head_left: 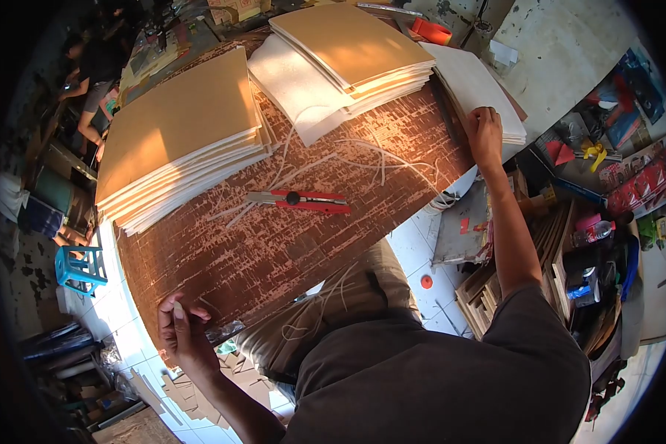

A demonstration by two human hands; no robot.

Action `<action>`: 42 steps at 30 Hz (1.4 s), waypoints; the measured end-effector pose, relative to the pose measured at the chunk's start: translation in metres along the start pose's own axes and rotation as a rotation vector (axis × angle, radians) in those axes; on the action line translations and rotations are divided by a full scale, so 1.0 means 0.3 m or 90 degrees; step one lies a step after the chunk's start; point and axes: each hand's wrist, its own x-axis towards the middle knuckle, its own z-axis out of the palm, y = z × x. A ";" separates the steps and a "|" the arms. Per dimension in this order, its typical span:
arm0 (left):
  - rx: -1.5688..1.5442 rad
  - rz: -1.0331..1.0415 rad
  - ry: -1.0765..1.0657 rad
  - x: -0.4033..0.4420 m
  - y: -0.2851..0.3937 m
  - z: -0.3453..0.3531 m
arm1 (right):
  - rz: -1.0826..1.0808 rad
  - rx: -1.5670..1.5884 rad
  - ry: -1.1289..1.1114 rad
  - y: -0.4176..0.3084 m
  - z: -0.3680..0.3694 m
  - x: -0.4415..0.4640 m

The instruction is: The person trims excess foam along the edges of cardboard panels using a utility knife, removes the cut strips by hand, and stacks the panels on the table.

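Note:
My left hand [185, 334] is over the lower left corner of the brown, scuffed table [296, 251], its fingers loosely bent and apart, with nothing visible in them. My right hand [486, 139] lies at the near left edge of a stack of white boards [472, 81], its fingers curled down on the edge of the top board; the fingertips are partly hidden. Between the hands, mid-table, lies a red utility knife [303, 201]. Thin pale strips [381, 157] are scattered beyond it, and others [322, 300] hang over my lap.
Tan-topped board stacks stand at left [185, 126] and back [355, 44], with a white sheet [300, 85] between. Red-orange tape [431, 31] lies behind. A blue stool [80, 268] and another person [96, 70] are left. Offcuts [200, 396] cover floor tiles; upright boards [525, 274] lean right.

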 end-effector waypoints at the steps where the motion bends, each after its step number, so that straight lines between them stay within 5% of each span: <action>1: 0.002 0.000 -0.001 0.000 0.001 -0.002 | 0.017 0.043 0.014 0.020 0.006 0.000; 8: -0.001 0.008 -0.004 0.001 0.005 0.001 | 0.269 0.482 -0.003 0.061 -0.059 0.020; 15: -0.006 0.008 -0.004 0.003 -0.001 0.006 | 0.300 0.408 -0.071 0.032 -0.166 0.020; 17: -0.013 0.009 -0.013 0.003 -0.002 0.005 | 0.198 0.374 -0.038 0.038 -0.167 0.012; 20: -0.007 0.002 -0.006 0.004 0.005 0.005 | -0.147 -0.008 0.142 -0.026 -0.193 0.034; 22: -0.002 -0.008 -0.001 0.002 0.025 0.019 | -0.044 0.137 0.083 -0.059 -0.195 0.015; 24: 0.052 0.002 0.006 0.004 0.034 0.017 | 0.265 0.272 -0.106 -0.216 -0.295 0.035; 30: 0.093 -0.021 -0.004 0.012 0.015 0.026 | 0.027 0.584 -0.068 -0.554 -0.245 0.029; 39: 0.057 -0.005 -0.051 0.014 -0.026 -0.002 | -0.333 0.567 -0.271 -1.074 -0.226 0.168; 42: 0.033 -0.019 -0.063 0.009 -0.017 -0.003 | -0.388 0.494 -0.233 -1.173 -0.165 0.196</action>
